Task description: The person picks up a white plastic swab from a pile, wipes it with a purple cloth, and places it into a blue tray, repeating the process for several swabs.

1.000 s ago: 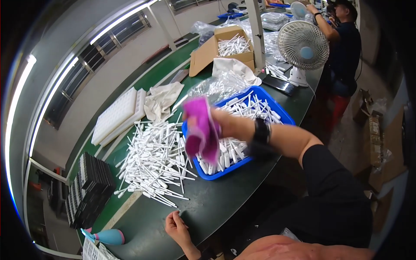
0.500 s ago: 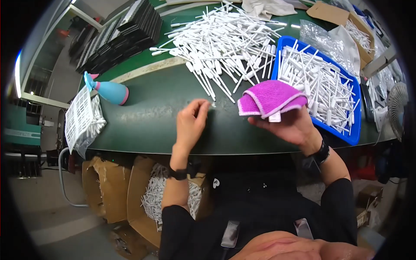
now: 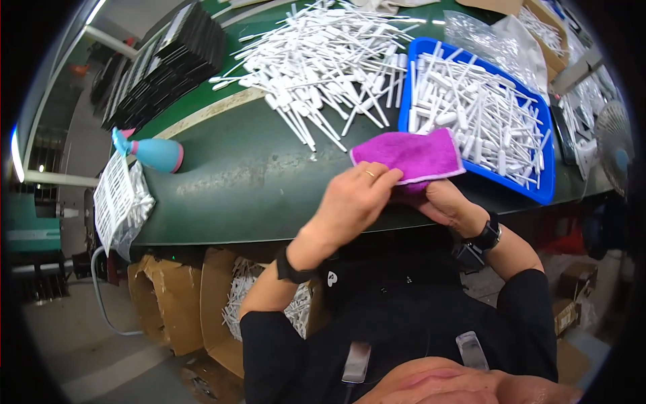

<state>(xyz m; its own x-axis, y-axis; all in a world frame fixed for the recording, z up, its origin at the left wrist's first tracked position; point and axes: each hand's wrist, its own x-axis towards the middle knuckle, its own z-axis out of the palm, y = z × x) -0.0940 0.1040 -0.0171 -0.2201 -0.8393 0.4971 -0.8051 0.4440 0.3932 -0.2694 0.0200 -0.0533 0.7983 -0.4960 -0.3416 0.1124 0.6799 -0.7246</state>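
Far left of my hands: a clear bag of white sticks (image 3: 138, 202), printed sheet against it, at the table (image 3: 235, 192) edge. Just beyond it, a blue spray bottle with pink trim (image 3: 158, 155), lying tilted. Farther off, leaning stacks of black trays (image 3: 171, 64). Below table level, left of my hands: a torn carton (image 3: 183, 296), then an open carton (image 3: 214, 299) with more white sticks inside.

Ahead and slightly left of my hands, a loose heap of white paddle-ended sticks (image 3: 316, 74).

Left hand (image 3: 358, 200): fingers closed, gripping the near left edge of the purple cloth (image 3: 410, 153). Cloth spread between both hands, folded, above the table's near edge. Right hand (image 3: 447, 202): gripping the cloth's near right part from below, some fingers hidden.

Just beyond and right of the right hand, a blue tub (image 3: 405, 118) full of similar sticks; past it, crumpled clear plastic (image 3: 481, 47). Far right, a fan (image 3: 614, 145).
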